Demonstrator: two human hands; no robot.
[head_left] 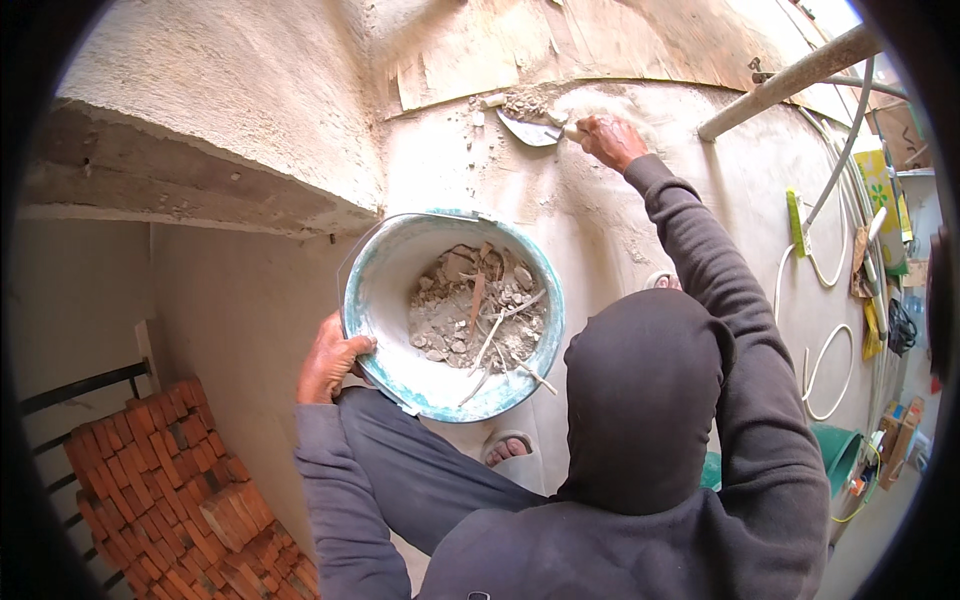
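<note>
My left hand point(333, 362) is closed on the near left rim of a teal bucket point(385, 290), thumb over the edge. Inside the bucket lies rubble point(470, 300): grey chunks, dust, thin sticks and a reddish-brown strip. With my right arm stretched far forward, my right hand point(608, 141) is wrapped round the light handle of a trowel point(532, 130). Its metal blade rests low at the far edge of the floor, against a small heap of crumbled debris point(527, 103). The bucket tilts toward the right, and its wire handle hangs on the left side.
Left of me a ledge point(200, 180) drops to a lower level with stacked red bricks point(165, 480) beside a black railing point(80, 400). Boards point(480, 65) line the far side. A pole point(790, 80) slants at the right, near white hoses point(830, 370) and a green container point(838, 455).
</note>
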